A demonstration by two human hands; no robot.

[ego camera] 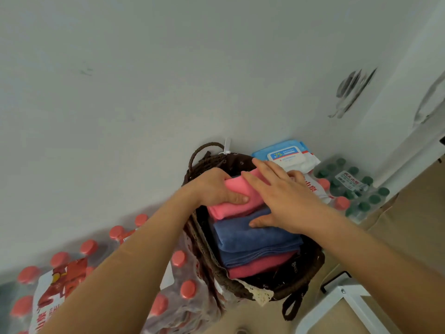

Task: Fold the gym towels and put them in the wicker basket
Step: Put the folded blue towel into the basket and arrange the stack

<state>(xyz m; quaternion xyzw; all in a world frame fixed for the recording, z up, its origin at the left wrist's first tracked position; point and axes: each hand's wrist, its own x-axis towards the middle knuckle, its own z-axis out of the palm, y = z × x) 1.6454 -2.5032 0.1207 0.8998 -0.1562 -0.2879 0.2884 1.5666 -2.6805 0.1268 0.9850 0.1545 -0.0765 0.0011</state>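
Observation:
A dark brown wicker basket stands on the floor against a white wall. Inside it lie a folded blue towel and, under that, a darker pink towel. A folded light pink towel sits at the far end of the basket, on top of the others. My left hand grips the pink towel's left end, thumb over its top. My right hand lies flat with straight fingers across the pink towel, its thumb touching the blue one.
Shrink-wrapped packs of red-capped bottles crowd the basket's left side. A blue wet-wipe pack and a pack of green-capped bottles lie behind and to the right. A white metal frame stands at the lower right on the tan floor.

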